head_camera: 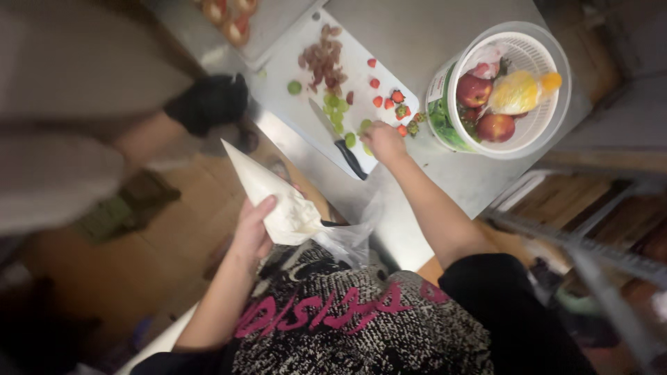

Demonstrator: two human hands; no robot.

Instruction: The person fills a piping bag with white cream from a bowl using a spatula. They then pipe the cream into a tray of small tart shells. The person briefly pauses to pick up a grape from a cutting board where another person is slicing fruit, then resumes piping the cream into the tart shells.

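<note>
- Left hand (pixel 253 226) is wrapped around a white piping bag (pixel 267 191) full of pale cream, held low in front of the body, well short of the cutting board (pixel 292 66). The pointed end sticks up and away, toward the near edge of the board.
- Right hand (pixel 384 141) is stretched out to the near right corner of the board, fingers curled down over the cut fruit. Looks like it's pinching a green grape piece (pixel 366 126), but it's kinda blurry, so I can't say for sure it actually has anything.
- On the board: a pile of sliced red grapes (pixel 323 59) at the far end, green grape halves (pixel 335 105) in the middle, and a few strawberries (pixel 389 101) on the right side.
- A black-handled knife (pixel 338 137) lies on the board just left of the right hand, nobody touching it.
- Right of the board on the steel table (pixel 417 35) sits a white salad spinner basket (pixel 511 87) with whole apples (pixel 474 90) and a yellow bag of something in it.
- Progress-wise, I'd say the cutting is partly done: lots of grapes are already sliced, but a few strawberries look whole and the apples are untouched. The bag looks full too, so the cream seems hardly used, if at all.
- Someone else's black-gloved hand (pixel 208 103) hangs left of the board, off the table edge.
- A tray (pixel 240 17) with red fruit bits peeks in beyond the board's far left corner.
</note>
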